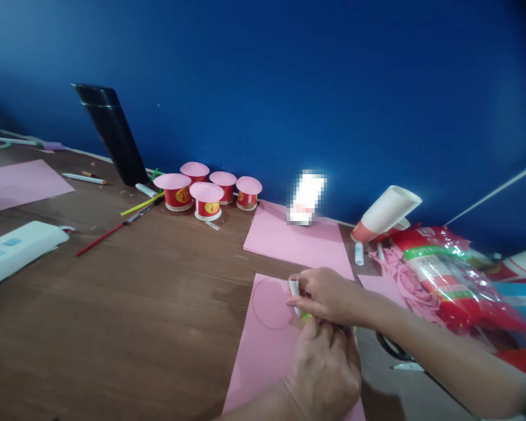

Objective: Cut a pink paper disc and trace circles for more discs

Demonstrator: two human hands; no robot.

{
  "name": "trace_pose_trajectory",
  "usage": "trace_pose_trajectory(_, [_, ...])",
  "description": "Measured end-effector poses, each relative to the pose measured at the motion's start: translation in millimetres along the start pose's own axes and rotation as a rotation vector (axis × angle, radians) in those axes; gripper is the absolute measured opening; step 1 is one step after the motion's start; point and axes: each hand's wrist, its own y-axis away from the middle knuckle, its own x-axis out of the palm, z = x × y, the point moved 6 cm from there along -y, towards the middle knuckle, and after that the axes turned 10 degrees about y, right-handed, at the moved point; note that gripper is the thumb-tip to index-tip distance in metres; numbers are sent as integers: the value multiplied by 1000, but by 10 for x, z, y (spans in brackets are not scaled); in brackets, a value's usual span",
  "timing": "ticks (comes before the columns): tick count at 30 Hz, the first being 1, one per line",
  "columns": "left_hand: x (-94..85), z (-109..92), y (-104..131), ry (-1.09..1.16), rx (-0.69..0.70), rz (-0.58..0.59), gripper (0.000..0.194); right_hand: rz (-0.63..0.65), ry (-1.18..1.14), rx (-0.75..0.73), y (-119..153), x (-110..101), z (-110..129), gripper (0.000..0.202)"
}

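At five o'clock, gripping white tube [295, 289] in right fingers [310, 304], left fingers [326, 337] untellable, risking creased pink sheet [263, 362] by overpressing.

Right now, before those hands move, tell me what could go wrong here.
The flat pink paper sheet might slip or crease under the left hand, which lies over it.

The white cylindrical tube in the right hand sits right beside the thin circular outline, so a slip might smudge or cross it.

The slim white pen lies close to the right forearm, which could nudge it.
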Motion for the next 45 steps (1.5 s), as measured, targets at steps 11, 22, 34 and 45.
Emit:
trace_pose_trajectory(11, [-29,-2,-6,5,30,3,24,3,-24,17,-49,52,-108,38])
trace_pose_trajectory(22, [-33,-2,8,23,46,-1,21,-59,-37,118,-81,48,-317,37])
trace_pose_trajectory(34, [9,0,4,41,36,84,21,-156,-208,206,-14,130,-660,41])
trace_pose_trajectory(45, [9,20,26,31,50,97,28,-290,-345,274,143,169,-849,37])
